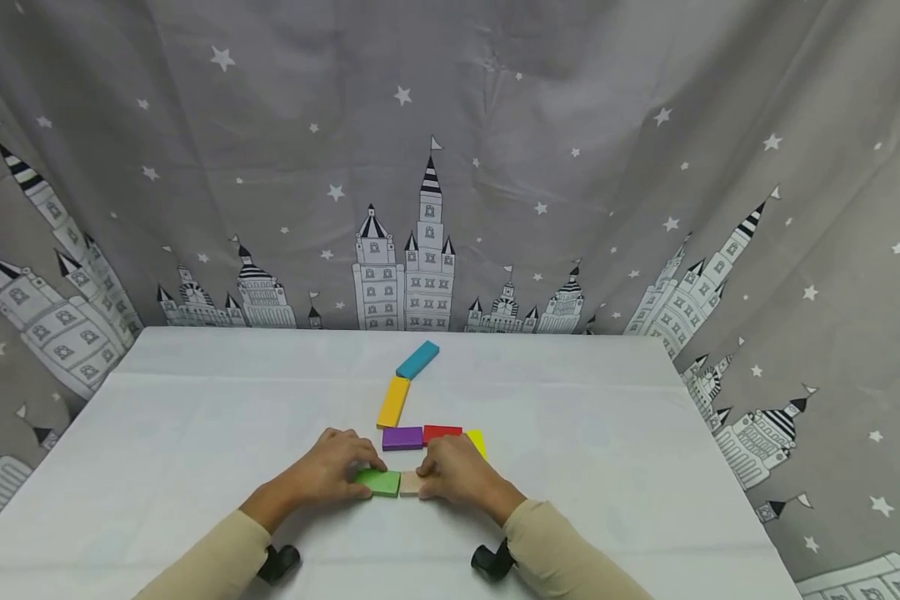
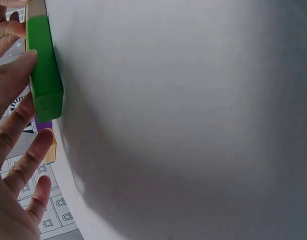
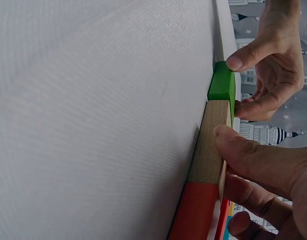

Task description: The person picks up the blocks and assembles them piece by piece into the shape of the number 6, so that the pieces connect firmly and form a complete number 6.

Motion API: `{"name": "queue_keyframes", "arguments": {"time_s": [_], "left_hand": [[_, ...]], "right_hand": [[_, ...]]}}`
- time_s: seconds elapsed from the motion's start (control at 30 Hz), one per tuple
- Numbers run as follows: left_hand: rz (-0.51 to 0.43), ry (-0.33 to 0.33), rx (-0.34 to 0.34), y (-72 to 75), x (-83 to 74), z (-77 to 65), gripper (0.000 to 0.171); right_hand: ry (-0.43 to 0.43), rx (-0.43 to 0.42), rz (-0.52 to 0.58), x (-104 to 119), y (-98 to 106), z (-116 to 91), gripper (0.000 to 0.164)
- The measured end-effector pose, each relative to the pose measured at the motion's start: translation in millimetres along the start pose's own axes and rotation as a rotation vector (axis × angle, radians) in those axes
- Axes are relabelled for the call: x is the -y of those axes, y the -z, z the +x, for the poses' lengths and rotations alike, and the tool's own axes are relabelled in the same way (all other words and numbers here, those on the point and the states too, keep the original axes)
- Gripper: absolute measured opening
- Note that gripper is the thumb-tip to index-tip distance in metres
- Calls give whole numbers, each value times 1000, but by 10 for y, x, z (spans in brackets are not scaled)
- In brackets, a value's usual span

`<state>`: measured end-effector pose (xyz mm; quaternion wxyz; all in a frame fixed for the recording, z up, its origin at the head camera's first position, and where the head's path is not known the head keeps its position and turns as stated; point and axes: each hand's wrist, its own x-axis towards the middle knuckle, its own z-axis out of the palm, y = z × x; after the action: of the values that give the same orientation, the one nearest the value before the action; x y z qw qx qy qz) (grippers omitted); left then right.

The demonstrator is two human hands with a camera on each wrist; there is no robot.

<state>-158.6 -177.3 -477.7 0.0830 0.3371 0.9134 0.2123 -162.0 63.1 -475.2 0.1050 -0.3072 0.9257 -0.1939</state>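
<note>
The left hand (image 1: 333,467) pinches the green block (image 1: 378,482) between thumb and forefinger, its other fingers loosely spread. The right hand (image 1: 461,473) closes thumb and fingers on the plain wooden block (image 1: 409,484). Both blocks lie at the near side of the white desk (image 1: 195,433), end to end, and the right wrist view shows an orange-red block (image 3: 194,212) meeting the wooden one's other end.

Beyond them, the blue block (image 1: 417,359) meets the orange block (image 1: 393,402) at a slant; the orange one's near end comes down to the purple block (image 1: 402,438), which runs on into the red block (image 1: 442,432), with the yellow block (image 1: 477,442) angled beside that, partly hidden.

The far blocks look already placed, while the near row seems to be in adjustment; what remains cannot be told. No container shows.
</note>
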Motion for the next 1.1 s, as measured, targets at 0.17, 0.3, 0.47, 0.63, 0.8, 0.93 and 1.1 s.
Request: {"name": "queue_keyframes", "arguments": {"time_s": [0.17, 0.3, 0.47, 0.63, 0.8, 0.93, 1.1], "left_hand": [[-15, -9, 23, -14, 16, -18, 30], [-1, -22, 19, -7, 16, 2, 31], [27, -14, 16, -5, 16, 3, 29], [41, 48, -12, -13, 38, -43, 28], [98, 131, -77, -1, 75, -108, 30], [127, 228, -112, 14, 110, -137, 31], [139, 324, -145, 44, 122, -134, 34]], "right_hand": [[-3, 15, 4, 12, -20, -5, 29], [-24, 7, 25, 16, -5, -7, 29], [-27, 8, 42, 14, 4, -21, 29], [-26, 6, 45, 13, -2, -41, 29], [-26, -8, 44, 13, -5, -46, 30], [-24, -15, 52, 22, 3, -43, 31], [-18, -27, 46, 36, 16, -34, 31]]}}
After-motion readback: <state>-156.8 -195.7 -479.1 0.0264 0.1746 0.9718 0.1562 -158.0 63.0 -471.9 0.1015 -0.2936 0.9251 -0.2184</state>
